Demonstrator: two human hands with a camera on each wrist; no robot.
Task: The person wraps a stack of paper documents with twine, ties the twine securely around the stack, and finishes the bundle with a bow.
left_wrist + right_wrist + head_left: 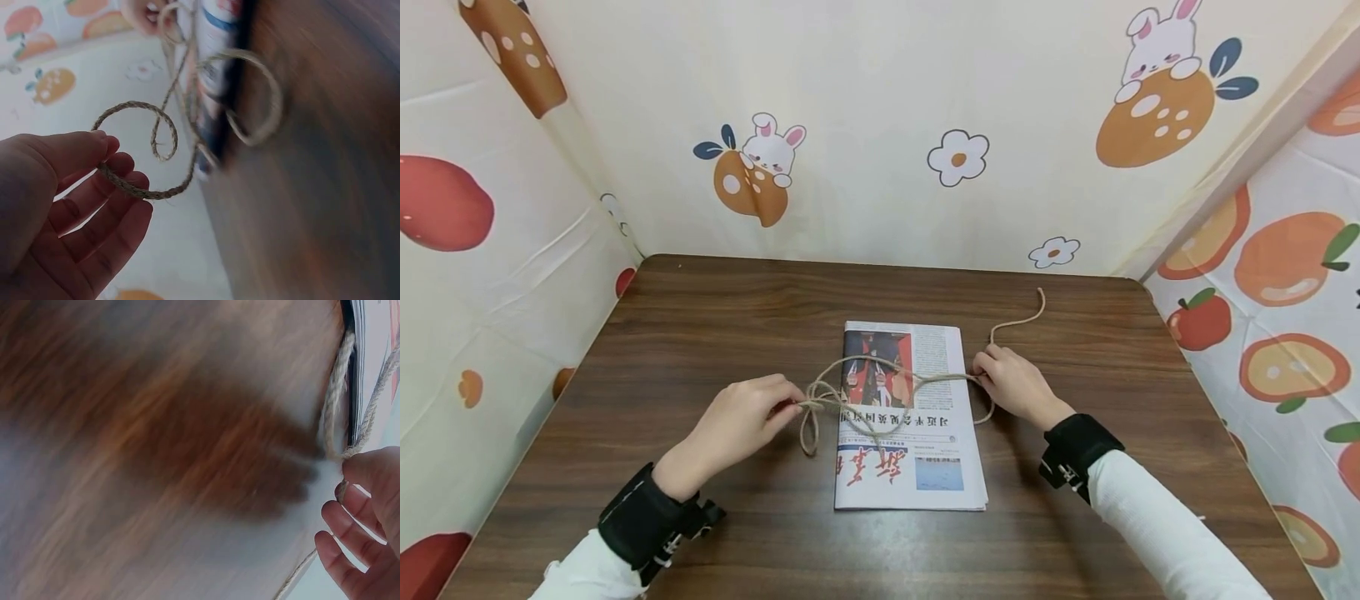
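Note:
A folded newspaper (936, 425) lies on the brown wooden table, with a length of twine (940, 377) looped loosely across it. At the paper's left side my left hand (745, 412) pinches the twine between thumb and index finger; in the left wrist view a loop of twine (165, 194) hangs from these fingertips. Beyond the right edge my right hand (1018, 383) pinches another stretch of twine. The right wrist view shows the twine (334, 403) running along the newspaper's edge (357, 375) into the thumb and index finger. A free end trails past this hand toward the back.
The wooden table (730, 308) reaches back to a cream curtain (865, 208) printed with rabbits and flowers. Fruit-patterned sheets (1292, 450) hang along both sides. Black straps (1078, 450) with small cameras sit on both wrists.

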